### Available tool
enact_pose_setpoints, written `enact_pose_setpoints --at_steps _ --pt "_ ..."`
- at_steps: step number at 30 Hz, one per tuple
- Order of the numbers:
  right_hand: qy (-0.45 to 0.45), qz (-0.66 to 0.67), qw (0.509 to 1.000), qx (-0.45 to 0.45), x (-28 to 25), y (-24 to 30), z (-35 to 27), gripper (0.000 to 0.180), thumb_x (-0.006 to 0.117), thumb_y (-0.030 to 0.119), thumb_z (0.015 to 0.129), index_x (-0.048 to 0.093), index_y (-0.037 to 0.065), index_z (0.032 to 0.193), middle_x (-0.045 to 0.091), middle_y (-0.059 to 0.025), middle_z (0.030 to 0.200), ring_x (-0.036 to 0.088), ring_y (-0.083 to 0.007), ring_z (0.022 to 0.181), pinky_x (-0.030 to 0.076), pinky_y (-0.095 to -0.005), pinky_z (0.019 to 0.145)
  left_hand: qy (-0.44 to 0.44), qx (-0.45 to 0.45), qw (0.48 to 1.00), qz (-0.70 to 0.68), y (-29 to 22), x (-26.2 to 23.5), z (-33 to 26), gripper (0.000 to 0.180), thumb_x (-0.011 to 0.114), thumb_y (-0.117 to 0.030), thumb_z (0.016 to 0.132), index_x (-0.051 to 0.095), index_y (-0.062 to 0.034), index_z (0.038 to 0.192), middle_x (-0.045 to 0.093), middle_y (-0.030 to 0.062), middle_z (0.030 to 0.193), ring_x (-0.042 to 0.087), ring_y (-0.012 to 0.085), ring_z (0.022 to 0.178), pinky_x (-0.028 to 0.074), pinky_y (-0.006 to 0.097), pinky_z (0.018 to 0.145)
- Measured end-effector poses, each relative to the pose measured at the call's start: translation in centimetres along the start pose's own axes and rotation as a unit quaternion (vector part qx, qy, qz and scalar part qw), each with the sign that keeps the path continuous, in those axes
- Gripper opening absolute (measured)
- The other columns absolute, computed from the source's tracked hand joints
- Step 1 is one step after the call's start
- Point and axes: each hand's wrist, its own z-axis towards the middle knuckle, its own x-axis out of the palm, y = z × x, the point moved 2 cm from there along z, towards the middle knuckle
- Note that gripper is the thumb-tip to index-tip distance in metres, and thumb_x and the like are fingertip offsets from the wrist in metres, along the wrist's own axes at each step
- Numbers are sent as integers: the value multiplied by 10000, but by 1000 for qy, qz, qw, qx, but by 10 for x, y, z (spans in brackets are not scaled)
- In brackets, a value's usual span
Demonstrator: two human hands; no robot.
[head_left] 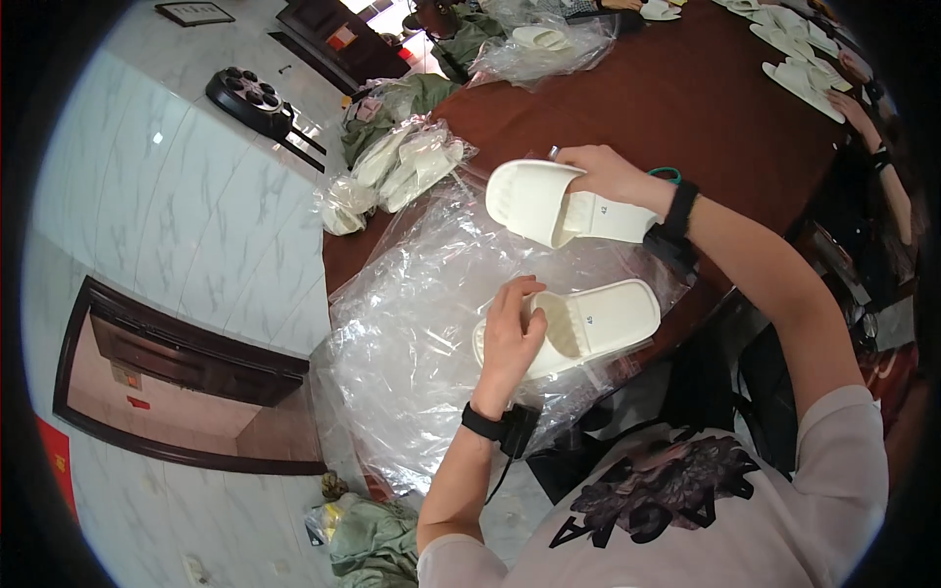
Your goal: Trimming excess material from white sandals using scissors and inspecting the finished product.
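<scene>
My left hand (510,338) grips the toe strap of a white slipper (608,318) that rests on a sheet of clear plastic wrap (412,323) at the table's near edge. My right hand (613,174) holds a second white slipper (534,201) up above the plastic, sole side tilted toward me. Both wrists wear black bands. A teal ring-shaped object (667,174) peeks out behind my right wrist.
The dark red-brown table (686,88) carries clear bags of white slippers (407,167) at its left edge and another bag (539,44) farther back. Loose slippers (799,59) lie at the far right beside another person's arm (877,147). Green bags (377,539) sit on the marble floor.
</scene>
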Motion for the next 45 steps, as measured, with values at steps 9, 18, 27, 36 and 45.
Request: enact_pose_setpoints --at_steps 9,18,27,36,45 --pt "-142 -151 977 -53 -36 -37 -51 220 616 150 873 632 60 1073 660 -130 1022 599 -330 1013 479 -430 891 7 40 999 30 11 8 -3 339 557 -106 853 650 -94 1178 502 205 1406 555 374 1188 437 434 1006" --pt "-47 -396 917 11 -50 -53 -132 281 646 52 820 572 65 1091 585 -109 1067 580 -312 1001 496 -420 847 -41 73 993 78 6 6 -1 333 473 -75 858 684 -108 1113 365 217 1532 376 399 1398 384 464 1091" --pt "-12 -347 933 94 -44 -74 -99 431 717 179 765 559 37 1141 623 -154 972 613 -276 866 515 -400 767 34 58 991 111 -20 3 6 84 602 -92 896 624 -60 971 700 69 1164 601 179 702 513 323 730" --pt "-88 396 891 203 -51 -23 -140 488 719 318 874 564 42 1245 622 5 955 532 -56 724 404 -206 612 -52 73 996 -21 6 21 -5 89 641 -46 932 610 -27 1013 704 96 1065 583 86 706 432 239 603" --pt "1 -204 979 -10 -26 68 -147 637 784 300 746 559 130 1317 590 -100 1060 595 -241 1000 406 -468 1053 -86 65 991 -76 11 24 -4 90 655 -27 893 629 -50 977 678 98 1091 473 147 595 426 292 583"
